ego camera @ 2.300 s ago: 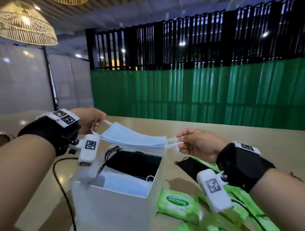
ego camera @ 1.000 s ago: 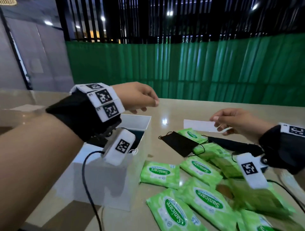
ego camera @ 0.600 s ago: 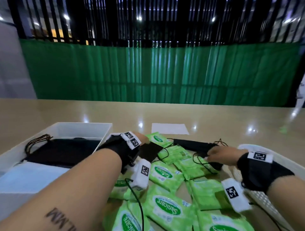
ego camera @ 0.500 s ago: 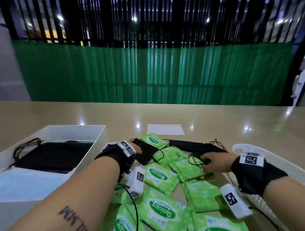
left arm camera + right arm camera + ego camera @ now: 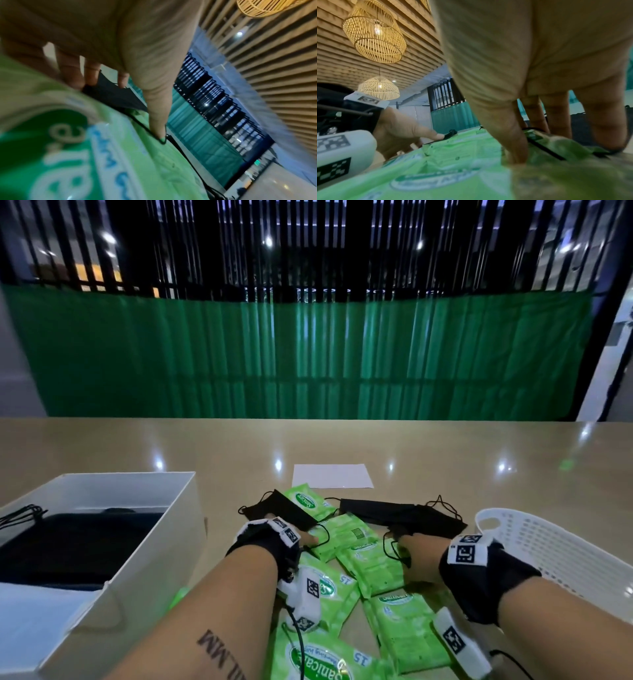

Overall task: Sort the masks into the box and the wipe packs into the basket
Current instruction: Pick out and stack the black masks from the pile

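Green wipe packs (image 5: 404, 635) are lying nearest the person, overlapping in a loose heap across the front of the table (image 5: 102, 446), with the topmost ones reaching under both wrists. Just beyond them the left hand (image 5: 310, 539) is coming down with fingers extended and spread, the fingertips (image 5: 77, 81) pressing on the near edge of the left black mask (image 5: 274, 510) while the thumb is resting on its ear loop over a pack; nothing is being lifted. The right hand (image 5: 416, 563) is likewise reaching down with fingers fairly straight, the thumb pressing into a pack and the other fingers landing at the edge of the right black mask (image 5: 404, 517), an ear loop lying under them; whether a pinch is forming I cannot tell. Both masks are lying partly on top of packs, one pack (image 5: 306, 503) overlapping the left mask's far side. To the left, the white box (image 5: 164, 539) is already holding dark masks; to the right, the white basket (image 5: 534, 542) is showing no packs in its visible part. Farther back a white sheet of paper (image 5: 332, 475) is lying flat. Risk, as judgement: loops are tangling around pack corners, so a lift may be dragging a pack along toward the box; thin fabric on slick wrappers may be slipping from flat fingertips; two masks may be coming up together on the right.
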`<state>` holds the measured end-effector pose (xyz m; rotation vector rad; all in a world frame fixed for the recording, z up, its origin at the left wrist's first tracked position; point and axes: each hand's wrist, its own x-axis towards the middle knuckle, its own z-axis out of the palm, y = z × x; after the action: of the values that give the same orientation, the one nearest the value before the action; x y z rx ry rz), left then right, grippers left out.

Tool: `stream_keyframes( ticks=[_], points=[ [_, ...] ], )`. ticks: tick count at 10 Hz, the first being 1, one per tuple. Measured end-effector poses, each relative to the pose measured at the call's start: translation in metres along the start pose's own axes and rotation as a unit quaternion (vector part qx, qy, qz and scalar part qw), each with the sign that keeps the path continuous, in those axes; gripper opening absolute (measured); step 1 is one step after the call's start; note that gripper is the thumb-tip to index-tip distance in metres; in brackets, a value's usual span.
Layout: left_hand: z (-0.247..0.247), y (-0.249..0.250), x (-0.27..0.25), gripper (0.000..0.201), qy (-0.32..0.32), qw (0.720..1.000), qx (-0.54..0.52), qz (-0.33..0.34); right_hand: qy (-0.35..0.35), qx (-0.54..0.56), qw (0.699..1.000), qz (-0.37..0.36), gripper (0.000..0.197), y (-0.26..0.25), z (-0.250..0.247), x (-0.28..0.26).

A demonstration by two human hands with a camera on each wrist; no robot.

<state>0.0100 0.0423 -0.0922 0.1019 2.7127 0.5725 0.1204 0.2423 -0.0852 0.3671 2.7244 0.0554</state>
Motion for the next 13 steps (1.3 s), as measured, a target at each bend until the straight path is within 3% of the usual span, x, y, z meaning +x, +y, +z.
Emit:
stream_keyframes(
  ticks=[1,2,3,4,6,7,8,9,10,11,12,13],
  points=[
    [0.009,0.01,0.016,0.103,-0.014,0.999,0.037,0.023,-0.004,-0.015,1.0,-0.011,0.046,-0.001,0.002,0.001],
    [0.018,0.013,0.037,0.089,-0.036,0.997,0.053,0.046,-0.004,-0.02,1.0,-0.012,0.047,-0.003,0.004,0.004],
    [0.007,0.012,0.025,0.042,-0.031,0.997,0.05,0.047,-0.004,0.012,1.0,-0.012,0.058,0.003,0.004,0.002],
    [0.006,0.006,0.031,0.021,-0.002,0.997,0.015,0.072,-0.007,0.077,0.997,-0.001,0.068,0.013,0.0,-0.004],
    [-0.021,-0.01,0.026,0.036,0.071,0.996,-0.004,0.056,-0.004,0.143,0.989,0.033,0.074,0.024,0.001,-0.001],
    [-0.032,-0.02,0.015,0.042,0.021,0.998,0.041,0.052,0.004,0.142,0.989,0.039,0.077,0.024,0.003,0.001],
    [-0.032,-0.032,0.0,0.052,-0.001,0.987,0.152,0.044,-0.006,0.163,0.985,0.049,0.062,0.026,0.006,0.003],
    [-0.041,-0.031,-0.019,0.027,0.047,0.992,0.003,0.121,-0.016,0.174,0.983,0.06,0.036,0.03,0.007,0.002],
    [-0.061,-0.026,-0.041,0.023,0.124,0.936,-0.258,0.203,-0.02,0.156,0.985,0.072,0.02,0.031,0.005,-0.001],
    [-0.076,-0.014,-0.055,0.023,0.158,0.879,-0.369,0.256,-0.005,0.126,0.989,0.071,0.016,0.029,0.0,-0.005],
    [-0.081,0.0,-0.067,0.027,0.134,0.823,-0.464,0.3,0.057,0.193,0.976,0.079,0.018,0.031,-0.009,-0.007],
    [-0.073,0.01,-0.087,0.027,0.015,0.759,-0.563,0.327,0.14,0.319,0.935,0.067,0.016,0.036,-0.02,-0.013]
  ],
)
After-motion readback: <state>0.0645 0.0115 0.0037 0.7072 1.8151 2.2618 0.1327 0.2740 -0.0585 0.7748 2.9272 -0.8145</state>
